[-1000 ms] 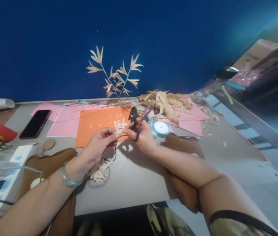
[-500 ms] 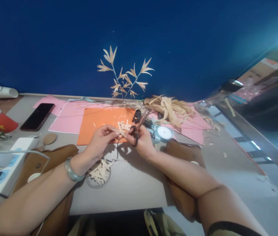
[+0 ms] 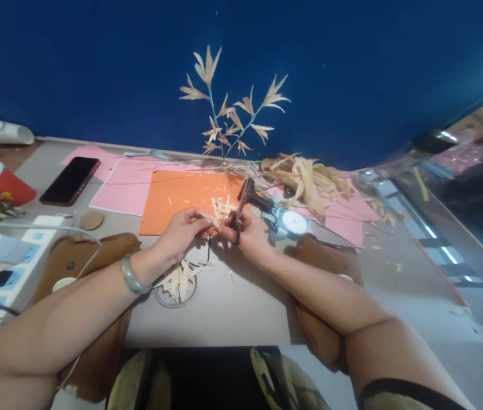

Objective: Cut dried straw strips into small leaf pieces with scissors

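Observation:
My left hand (image 3: 184,230) pinches a small pale strip of dried husk (image 3: 213,221) between thumb and fingertips. My right hand (image 3: 250,233) is closed around a pair of dark scissors (image 3: 238,223), their blades pointing up and away; its fingertips touch the strip's near end. Just beyond both hands, cut pale pieces (image 3: 223,206) lie on an orange sheet (image 3: 190,191). Below my left wrist, a round shallow dish (image 3: 175,302) holds more cut strips (image 3: 180,282). A wired branch with husk flowers (image 3: 228,117) stands at the back against the blue wall.
Dried husks (image 3: 307,179) are heaped on pink paper at the back right, near a blue tape-like dispenser with a white disc (image 3: 293,222). On the left are a phone (image 3: 70,181), a red paper cup (image 3: 4,183) and a power strip (image 3: 32,256). Brown cushions (image 3: 96,256) lie under my forearms.
The view has tilted and shifted slightly. My hands stay close together; the strip between them now looks smaller, and the scissors stand more upright.

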{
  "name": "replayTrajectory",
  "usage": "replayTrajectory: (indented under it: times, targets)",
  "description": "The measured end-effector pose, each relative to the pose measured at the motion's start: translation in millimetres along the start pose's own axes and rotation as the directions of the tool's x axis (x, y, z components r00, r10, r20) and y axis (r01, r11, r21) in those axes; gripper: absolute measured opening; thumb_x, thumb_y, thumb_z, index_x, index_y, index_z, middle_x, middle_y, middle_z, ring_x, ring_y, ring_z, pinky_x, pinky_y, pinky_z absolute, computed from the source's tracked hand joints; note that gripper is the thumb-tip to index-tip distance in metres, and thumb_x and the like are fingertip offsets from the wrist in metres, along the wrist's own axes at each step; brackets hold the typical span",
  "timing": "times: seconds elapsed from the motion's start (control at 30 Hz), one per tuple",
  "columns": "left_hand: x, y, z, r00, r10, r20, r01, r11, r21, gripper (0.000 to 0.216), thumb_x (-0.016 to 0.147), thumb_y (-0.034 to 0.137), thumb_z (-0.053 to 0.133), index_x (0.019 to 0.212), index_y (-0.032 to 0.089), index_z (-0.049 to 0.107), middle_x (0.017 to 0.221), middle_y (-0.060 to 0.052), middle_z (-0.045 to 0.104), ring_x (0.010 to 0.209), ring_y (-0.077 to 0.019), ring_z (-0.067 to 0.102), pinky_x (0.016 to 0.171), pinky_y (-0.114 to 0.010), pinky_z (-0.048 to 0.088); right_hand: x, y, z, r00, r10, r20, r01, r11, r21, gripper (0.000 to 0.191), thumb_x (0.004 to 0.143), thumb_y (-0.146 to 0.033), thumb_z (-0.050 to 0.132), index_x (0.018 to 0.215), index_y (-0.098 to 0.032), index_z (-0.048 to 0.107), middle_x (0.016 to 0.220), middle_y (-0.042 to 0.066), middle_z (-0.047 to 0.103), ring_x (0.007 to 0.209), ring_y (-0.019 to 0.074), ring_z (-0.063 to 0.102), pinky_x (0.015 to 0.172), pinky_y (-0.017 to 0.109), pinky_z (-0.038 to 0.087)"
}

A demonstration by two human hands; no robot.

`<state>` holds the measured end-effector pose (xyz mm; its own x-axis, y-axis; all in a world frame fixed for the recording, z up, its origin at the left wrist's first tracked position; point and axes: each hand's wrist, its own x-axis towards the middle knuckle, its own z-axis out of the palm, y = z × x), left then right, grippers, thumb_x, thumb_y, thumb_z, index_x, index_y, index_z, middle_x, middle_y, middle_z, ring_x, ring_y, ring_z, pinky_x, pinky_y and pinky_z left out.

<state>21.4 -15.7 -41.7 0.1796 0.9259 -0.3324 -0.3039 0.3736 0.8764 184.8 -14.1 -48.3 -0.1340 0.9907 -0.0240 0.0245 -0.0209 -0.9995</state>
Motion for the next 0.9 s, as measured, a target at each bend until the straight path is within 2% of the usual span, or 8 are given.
replayTrajectory:
  times: [0.2, 0.4, 0.57, 0.7, 0.9]
  targets:
    - [-1, -9, 1, 0.998, 0.050, -0.023, -0.050, 0.999, 0.011, 0.019, 0.068, 0.026, 0.070, 0.073, 0.016, 0.055, 0.057, 0.001, 0.061, 0.049, -0.0081, 0.053, 0.045, -0.020, 0.041, 0, -3, 0, 0.999, 0.040, 0.035, -0.040, 0.999, 0.006, 0.042, 0.057, -0.036, 0.083, 0.071, -0.019, 0.048, 0.063, -0.004, 0.058, 0.053, 0.0089, 0.052, 0.050, 0.023, 0.043]
    - [-6, 1, 2, 1.000, 0.010, -0.026, -0.010, 1.000, 0.013, 0.021, 0.066, 0.026, 0.071, 0.073, 0.016, 0.054, 0.057, 0.001, 0.062, 0.045, -0.0090, 0.052, 0.040, -0.020, 0.040, -1, -3, 0, 0.997, 0.055, 0.046, -0.055, 0.998, -0.006, 0.040, 0.057, -0.035, 0.082, 0.071, -0.019, 0.048, 0.061, -0.005, 0.057, 0.052, 0.0085, 0.051, 0.050, 0.023, 0.042]
    - [-8, 7, 3, 0.999, 0.012, -0.032, -0.011, 1.000, 0.021, 0.022, 0.063, 0.023, 0.073, 0.072, 0.015, 0.055, 0.058, 0.001, 0.063, 0.049, -0.0086, 0.056, 0.047, -0.020, 0.044, -2, -1, -1, 0.997, 0.061, 0.044, -0.060, 0.998, -0.024, 0.041, 0.058, -0.037, 0.082, 0.073, -0.019, 0.048, 0.064, -0.004, 0.059, 0.054, 0.0099, 0.053, 0.051, 0.024, 0.043]
    - [-6, 5, 0, 1.000, 0.005, -0.023, -0.004, 0.999, 0.035, 0.021, 0.064, 0.023, 0.073, 0.072, 0.015, 0.055, 0.060, 0.000, 0.064, 0.049, -0.0087, 0.056, 0.046, -0.019, 0.043, -2, 2, -1, 0.995, 0.076, 0.057, -0.076, 0.997, -0.009, 0.044, 0.057, -0.040, 0.082, 0.073, -0.020, 0.047, 0.064, -0.004, 0.060, 0.055, 0.0105, 0.054, 0.052, 0.024, 0.043]
    - [-5, 3, -1, 1.000, 0.007, -0.020, -0.007, 1.000, 0.008, 0.020, 0.066, 0.026, 0.072, 0.069, 0.016, 0.055, 0.057, 0.002, 0.061, 0.048, -0.0084, 0.054, 0.046, -0.019, 0.042, 0, -3, -2, 0.993, 0.078, 0.093, -0.074, 0.996, -0.045, 0.045, 0.058, -0.044, 0.081, 0.072, -0.020, 0.046, 0.061, -0.005, 0.054, 0.054, 0.0101, 0.050, 0.052, 0.024, 0.040]
